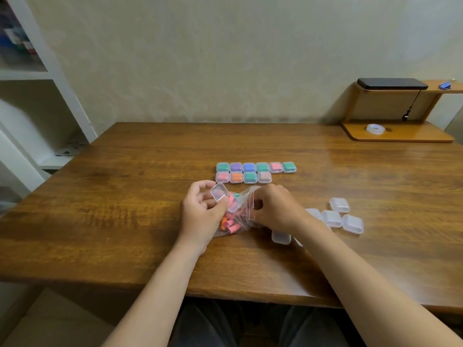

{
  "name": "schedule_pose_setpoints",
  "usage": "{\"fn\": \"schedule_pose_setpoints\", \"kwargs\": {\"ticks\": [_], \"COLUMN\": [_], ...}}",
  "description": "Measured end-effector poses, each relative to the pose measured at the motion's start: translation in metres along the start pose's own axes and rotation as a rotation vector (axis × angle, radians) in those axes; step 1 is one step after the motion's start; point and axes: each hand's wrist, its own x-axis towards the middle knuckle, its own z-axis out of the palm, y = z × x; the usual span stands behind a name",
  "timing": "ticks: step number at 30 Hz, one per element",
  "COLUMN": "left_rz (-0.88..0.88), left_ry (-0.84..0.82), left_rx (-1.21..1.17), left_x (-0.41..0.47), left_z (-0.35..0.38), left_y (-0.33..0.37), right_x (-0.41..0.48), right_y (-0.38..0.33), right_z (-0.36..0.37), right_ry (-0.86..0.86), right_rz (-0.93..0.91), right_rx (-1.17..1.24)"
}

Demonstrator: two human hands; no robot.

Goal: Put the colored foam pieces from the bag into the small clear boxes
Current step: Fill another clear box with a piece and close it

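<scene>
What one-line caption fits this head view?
Left hand holds an open clear box while right hand pinches the bag of foam pieces; ten filled boxes sit in two rows behind.

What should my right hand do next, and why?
Probably draw a coloured foam piece from the clear plastic zip bag into the small clear box: the left hand holds that box open, and the right hand grips the bag's mouth.

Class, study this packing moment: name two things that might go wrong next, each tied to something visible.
The left hand holds the open box one-handed at the bag; a dropped piece might miss it. The forearm of the right hand lies beside the empty boxes and could knock one away.
</scene>
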Motion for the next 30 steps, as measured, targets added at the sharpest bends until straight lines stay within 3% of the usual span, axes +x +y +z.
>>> {"fn": "schedule_pose_setpoints", "kwargs": {"ticks": [18, 25, 30], "left_rz": [0.029, 0.05, 0.077], "left_ry": [-0.01, -0.007, -0.013], "left_rx": [0.022, 0.114, 0.187], "left_x": [-0.003, -0.002, -0.002], "left_z": [0.0, 0.003, 0.004], "left_y": [0.001, 0.002, 0.008], "right_x": [-0.007, -0.019, -0.024], "right_y": [0.018, 0.037, 0.045], "right_z": [-0.007, -0.026, -0.027], "right_ry": [-0.008, 0.098, 0.263], "right_rz": [-0.076, -0.116, -0.128], "right_rx": [0.083, 0.16, 0.233]}}
